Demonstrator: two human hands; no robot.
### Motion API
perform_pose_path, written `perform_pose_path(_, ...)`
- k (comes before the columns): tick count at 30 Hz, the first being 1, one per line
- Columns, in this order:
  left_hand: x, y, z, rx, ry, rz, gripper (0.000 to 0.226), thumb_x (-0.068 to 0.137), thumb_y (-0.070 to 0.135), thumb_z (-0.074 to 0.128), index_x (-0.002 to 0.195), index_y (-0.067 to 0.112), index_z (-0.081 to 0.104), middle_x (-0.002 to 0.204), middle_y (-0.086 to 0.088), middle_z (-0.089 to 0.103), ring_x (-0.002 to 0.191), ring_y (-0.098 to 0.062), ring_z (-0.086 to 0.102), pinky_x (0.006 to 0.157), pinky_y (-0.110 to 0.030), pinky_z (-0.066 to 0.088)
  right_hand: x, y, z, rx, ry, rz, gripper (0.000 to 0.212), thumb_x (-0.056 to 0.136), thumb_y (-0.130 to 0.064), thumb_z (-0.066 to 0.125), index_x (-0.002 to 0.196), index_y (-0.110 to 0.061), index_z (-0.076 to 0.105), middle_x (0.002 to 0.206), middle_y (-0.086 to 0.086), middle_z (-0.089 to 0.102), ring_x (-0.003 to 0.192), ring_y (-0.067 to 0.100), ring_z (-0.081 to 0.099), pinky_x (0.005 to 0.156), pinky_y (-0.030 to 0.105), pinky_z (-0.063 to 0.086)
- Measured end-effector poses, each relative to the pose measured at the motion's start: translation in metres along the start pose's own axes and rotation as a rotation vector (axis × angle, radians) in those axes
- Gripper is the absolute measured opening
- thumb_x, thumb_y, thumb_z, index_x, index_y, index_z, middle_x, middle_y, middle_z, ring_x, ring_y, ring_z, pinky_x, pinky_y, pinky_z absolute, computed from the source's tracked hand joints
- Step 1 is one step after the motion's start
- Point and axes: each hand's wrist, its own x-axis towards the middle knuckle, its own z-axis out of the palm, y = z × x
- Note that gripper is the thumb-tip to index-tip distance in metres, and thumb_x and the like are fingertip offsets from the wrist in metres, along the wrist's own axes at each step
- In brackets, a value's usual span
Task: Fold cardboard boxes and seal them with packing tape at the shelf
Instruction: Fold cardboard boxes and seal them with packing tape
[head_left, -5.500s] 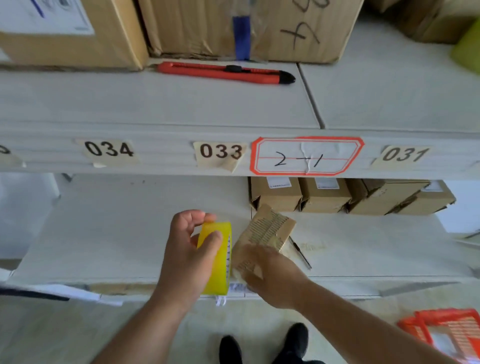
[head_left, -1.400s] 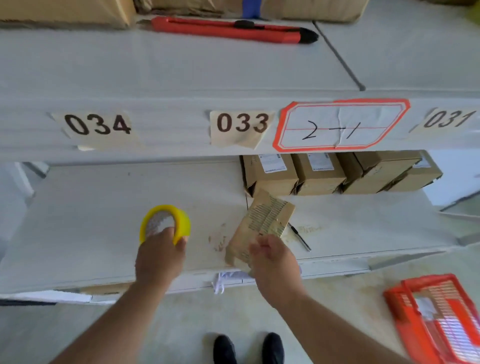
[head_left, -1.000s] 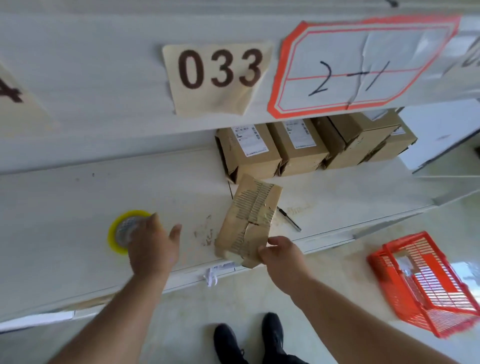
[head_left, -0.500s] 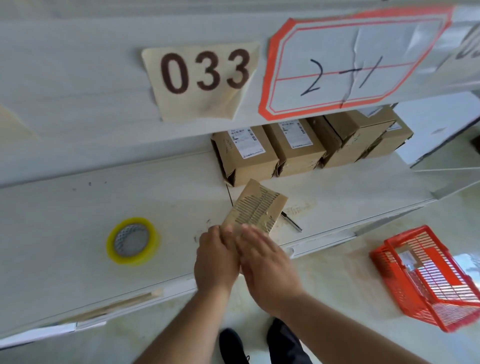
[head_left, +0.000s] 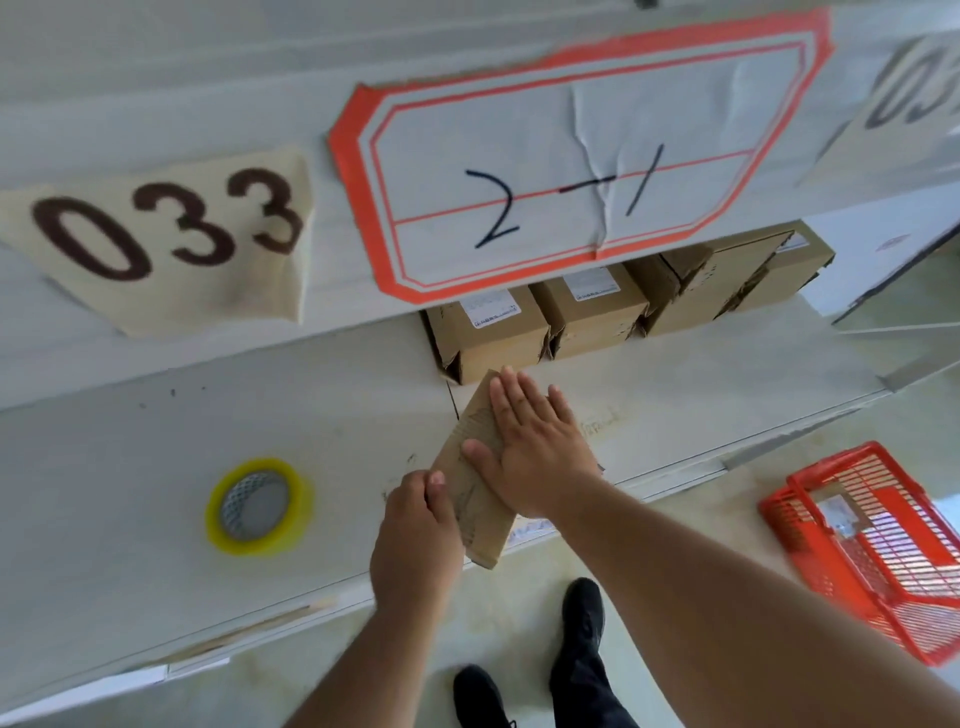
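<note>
Head view: right hand (head_left: 535, 452) lies flat, fingers (head_left: 511, 400) straight, pressing the flattened cardboard box (head_left: 475, 488) onto the lower shelf (head_left: 156, 467). Left hand (head_left: 415, 540) pinches the box's left edge with curled fingers. Yellow tape roll (head_left: 258, 506) lies flat on the shelf, well left. 4 brown boxes (head_left: 493, 338) stand behind. Label 033 (head_left: 166, 228) marks the upper shelf edge.

A white, scuffed shelf board (head_left: 156, 441) carries a yellow-rimmed roll of clear packing tape (head_left: 258, 505) lying flat toward the left. A flattened brown cardboard box (head_left: 470, 467) rests near the front edge. A row of small brown labelled cartons (head_left: 597, 312) sits at the back, just behind the flattened box.
</note>
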Motion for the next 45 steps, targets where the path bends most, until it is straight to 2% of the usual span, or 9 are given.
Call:
perform_pose_path(5,-0.004,0.003,-0.002,0.119,-0.015,-0.047,0.044,0.106,0.054,0.023,0.119,0.027,0.055,0.108,-0.003,0.056,0.096,-0.032,0.065,0.077,-0.038,0.048,0.023,0.003,-0.014,0.122,0.039,0.231,0.093,0.094,-0.083,0.01,0.152,-0.014,0.032,0.138,0.009,0.053,0.124,0.029,0.054,0.102,0.047,0.048)
perform_pose_path(9,-0.009,0.008,-0.006,0.057,0.001,-0.178,0.051,0.105,0.06,0.029,0.108,0.015,0.054,0.103,-0.01,0.054,0.082,-0.027,0.052,0.072,-0.034,0.038,0.028,0.017,-0.031,0.323,-0.022,0.306,0.064,0.099,-0.078,0.02,0.101,-0.028,0.061,0.084,-0.006,0.066,0.074,0.012,0.065,0.066,0.034,0.06)
perform_pose_path(12,-0.012,0.005,-0.011,-0.118,0.028,-0.167,0.041,0.108,0.045,0.038,0.101,0.01,0.057,0.103,-0.013,0.059,0.085,-0.023,0.047,0.069,-0.031,0.036,0.008,0.022,-0.044,0.417,0.026,0.244,0.052,0.104,-0.068,0.029,0.099,-0.033,0.067,0.08,-0.011,0.068,0.073,0.01,0.066,0.062,0.031,0.062)
perform_pose_path(18,-0.012,0.003,0.001,-0.462,-0.137,-0.275,0.036,0.089,0.043,0.041,0.111,0.024,0.063,0.107,-0.013,0.07,0.093,-0.032,0.068,0.065,-0.027,0.049,-0.053,-0.005,-0.041,0.154,0.714,-0.263,0.035,0.1,-0.04,0.057,0.123,-0.02,0.075,0.124,-0.005,0.074,0.111,0.021,0.067,0.087,0.039,0.058)
perform_pose_path(25,-0.002,0.028,-0.031,-0.592,0.043,-0.203,0.033,0.09,0.037,0.047,0.085,0.022,0.076,0.088,0.006,0.074,0.091,-0.023,0.068,0.085,-0.043,0.054,-0.094,-0.032,0.011,0.062,0.605,-0.387,0.039,0.099,-0.034,0.06,0.131,-0.015,0.072,0.143,0.003,0.065,0.129,0.023,0.059,0.104,0.039,0.051)
perform_pose_path(29,-0.003,0.058,-0.029,-0.214,0.01,-0.021,0.058,0.111,0.047,0.026,0.09,0.014,0.068,0.091,-0.008,0.068,0.084,-0.022,0.056,0.076,-0.034,0.043,-0.099,-0.021,0.007,0.175,0.598,-0.381,0.04,0.104,-0.032,0.055,0.136,-0.014,0.069,0.145,0.003,0.063,0.136,0.021,0.057,0.11,0.041,0.048)
perform_pose_path(39,0.003,0.048,-0.022,-0.08,0.047,0.046,0.066,0.108,0.054,0.024,0.091,0.013,0.073,0.094,-0.014,0.074,0.093,-0.036,0.065,0.073,-0.035,0.044,-0.056,-0.01,-0.03,0.088,0.119,-0.128,0.072,0.104,-0.057,0.003,0.167,-0.022,0.004,0.174,-0.004,-0.005,0.159,0.01,-0.015,0.129,0.044,-0.007)
perform_pose_path(42,-0.001,0.05,-0.024,-0.088,0.049,0.064,0.065,0.107,0.056,0.022,0.086,0.016,0.068,0.085,-0.009,0.069,0.091,-0.034,0.064,0.073,-0.035,0.044,-0.036,-0.004,-0.044,0.153,0.04,0.001,0.077,0.104,-0.065,0.006,0.167,-0.021,-0.002,0.175,0.001,0.001,0.161,0.018,-0.003,0.131,0.044,0.001)
perform_pose_path(45,-0.003,0.05,-0.028,0.028,0.013,-0.025,0.075,0.102,0.068,0.012,0.09,0.018,0.067,0.088,-0.005,0.067,0.087,-0.03,0.063,0.075,-0.037,0.048,-0.018,0.005,-0.06,0.196,-0.021,0.101,0.077,0.099,-0.076,0.017,0.155,-0.026,0.036,0.148,0.003,0.055,0.135,0.026,0.053,0.11,0.047,0.045)
